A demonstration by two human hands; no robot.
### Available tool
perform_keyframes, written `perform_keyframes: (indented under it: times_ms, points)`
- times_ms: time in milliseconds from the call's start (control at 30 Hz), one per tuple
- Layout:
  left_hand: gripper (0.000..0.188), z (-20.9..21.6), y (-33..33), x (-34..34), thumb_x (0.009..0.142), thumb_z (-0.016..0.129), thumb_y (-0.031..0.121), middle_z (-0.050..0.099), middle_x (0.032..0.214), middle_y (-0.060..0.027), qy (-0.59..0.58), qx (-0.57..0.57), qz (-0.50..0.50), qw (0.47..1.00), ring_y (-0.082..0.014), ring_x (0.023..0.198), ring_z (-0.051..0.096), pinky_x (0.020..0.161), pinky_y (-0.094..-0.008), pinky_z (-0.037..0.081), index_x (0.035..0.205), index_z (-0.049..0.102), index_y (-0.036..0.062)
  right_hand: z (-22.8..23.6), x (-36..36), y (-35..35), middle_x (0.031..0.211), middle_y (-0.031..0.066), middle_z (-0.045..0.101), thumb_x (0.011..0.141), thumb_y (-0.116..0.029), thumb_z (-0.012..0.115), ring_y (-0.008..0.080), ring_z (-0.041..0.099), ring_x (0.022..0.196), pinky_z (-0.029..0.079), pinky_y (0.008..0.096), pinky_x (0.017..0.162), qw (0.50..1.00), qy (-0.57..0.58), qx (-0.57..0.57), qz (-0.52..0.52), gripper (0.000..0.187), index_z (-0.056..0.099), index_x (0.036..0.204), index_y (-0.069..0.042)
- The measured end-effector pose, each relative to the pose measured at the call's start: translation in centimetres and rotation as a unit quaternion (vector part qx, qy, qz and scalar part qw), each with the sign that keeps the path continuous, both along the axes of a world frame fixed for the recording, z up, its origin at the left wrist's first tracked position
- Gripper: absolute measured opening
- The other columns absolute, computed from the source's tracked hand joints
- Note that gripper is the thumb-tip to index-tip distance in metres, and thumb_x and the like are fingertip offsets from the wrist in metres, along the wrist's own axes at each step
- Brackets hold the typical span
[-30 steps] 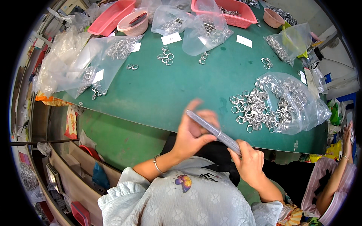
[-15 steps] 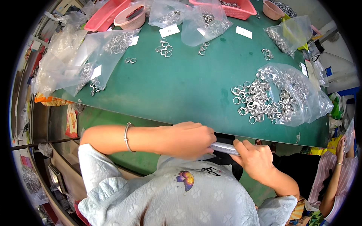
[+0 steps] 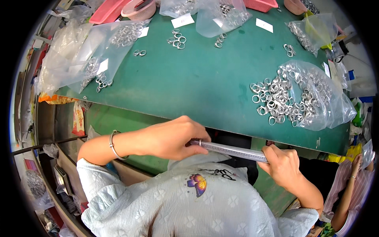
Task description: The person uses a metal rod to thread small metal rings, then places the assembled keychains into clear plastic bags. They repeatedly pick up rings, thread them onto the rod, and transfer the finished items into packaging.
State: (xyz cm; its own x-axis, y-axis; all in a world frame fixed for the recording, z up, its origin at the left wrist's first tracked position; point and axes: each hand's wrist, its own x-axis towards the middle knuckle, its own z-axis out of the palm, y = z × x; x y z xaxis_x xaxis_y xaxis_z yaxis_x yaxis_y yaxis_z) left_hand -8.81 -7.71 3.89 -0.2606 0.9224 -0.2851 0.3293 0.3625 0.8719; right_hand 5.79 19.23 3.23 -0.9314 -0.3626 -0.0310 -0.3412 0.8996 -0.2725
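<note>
In the head view, the right hand [image 3: 281, 164] is clamped on the thick end of a grey tapered rod [image 3: 235, 150], while the left hand [image 3: 173, 137] is closed about its narrower end — a silver ring [image 3: 200, 142] sits around the rod there. The rod lies crosswise above the lap, just off the green table [image 3: 173, 87] — loose rings [image 3: 272, 96] spill from a clear bag [image 3: 337, 108] at the table's right.

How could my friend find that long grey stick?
Start at the big green table and look just below its near edge. There, the long grey stick spans from the left hand to the right hand. Unlike the small round silver rings on the table, it is straight, with fine marks along it.
</note>
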Motion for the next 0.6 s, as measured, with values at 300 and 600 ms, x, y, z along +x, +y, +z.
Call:
perform_keyframes:
  times_ms: [300, 600]
  points:
    - [0.041, -3.0, 0.7, 1.0, 0.066, 0.080, 0.010, 0.067, 0.091, -0.0069, -0.003, 0.157, 0.165, 0.974, -0.0147, 0.081, 0.064, 0.072, -0.0267, 0.051, 0.101, 0.060, 0.0023, -0.1, -0.6, -0.3, 0.062, 0.0066, 0.057, 0.075, -0.023, 0.068, 0.0260, 0.054, 0.045, 0.039, 0.0337, 0.039, 0.998, -0.026, -0.038, -0.052, 0.024, 0.056, 0.085, -0.004]
    - [0.036, -5.1, 2.8, 3.7, 0.068, 0.077, 0.000, 0.067, 0.093, -0.0091, -0.220, 0.243, 0.335, 0.883, -0.0096, 0.084, 0.062, 0.074, -0.0236, 0.050, 0.101, 0.063, -0.0010, 0.3, -0.1, -0.9, 0.064, 0.0082, 0.059, 0.077, -0.024, 0.068, 0.0263, 0.055, 0.045, 0.039, 0.0343, 0.038, 0.991, -0.051, -0.077, -0.095, 0.026, 0.057, 0.089, -0.004]
